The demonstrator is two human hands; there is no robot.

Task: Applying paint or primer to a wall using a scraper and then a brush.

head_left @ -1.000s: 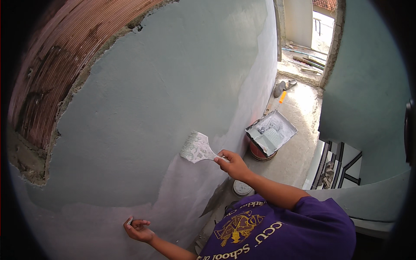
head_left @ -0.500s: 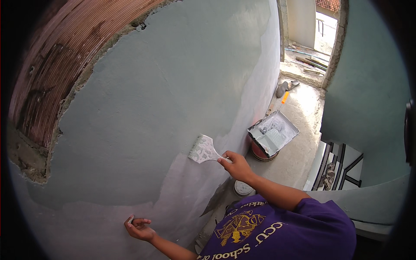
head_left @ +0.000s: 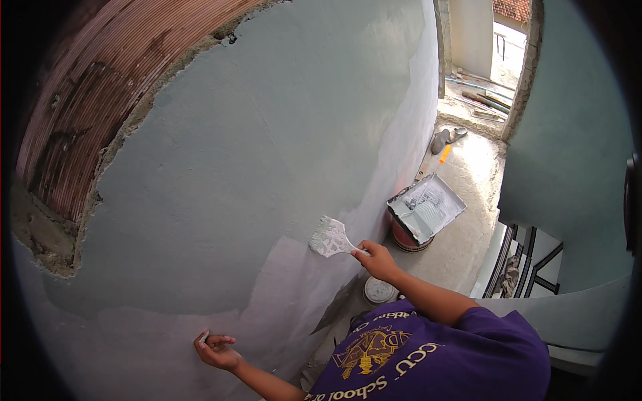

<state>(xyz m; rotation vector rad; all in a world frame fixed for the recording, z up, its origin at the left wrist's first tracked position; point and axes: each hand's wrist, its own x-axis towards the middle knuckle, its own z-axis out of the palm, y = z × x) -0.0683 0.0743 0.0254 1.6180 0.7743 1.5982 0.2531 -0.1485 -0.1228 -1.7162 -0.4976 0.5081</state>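
Observation:
My right hand (head_left: 376, 260) is closed round the handle of a wide, flat paintbrush (head_left: 333, 238), whose head is smeared with pale paint. The bristles point left against the wall (head_left: 221, 180), at the border between its grey-green upper area and the paler lilac-white lower area. Lower left, my left hand (head_left: 217, 350) is held up in front of the pale part of the wall, its fingers loosely curled and apart, with nothing plainly held. To the right of the brush, a paint tray (head_left: 441, 194) with light grey paint rests on top of a reddish bucket (head_left: 409, 242).
A round lidded tub (head_left: 380, 290) stands on the floor beside my body. Beyond the tray lie an orange-handled tool (head_left: 445, 155) and a pair of grey shoes (head_left: 441, 140) near a doorway. Corrugated reddish brick (head_left: 87, 127) shows at upper left; a green wall (head_left: 575, 147) rises at right.
My right hand and the paintbrush have moved a little to the right and down along the wall. My left hand has barely moved. The view has shifted slightly.

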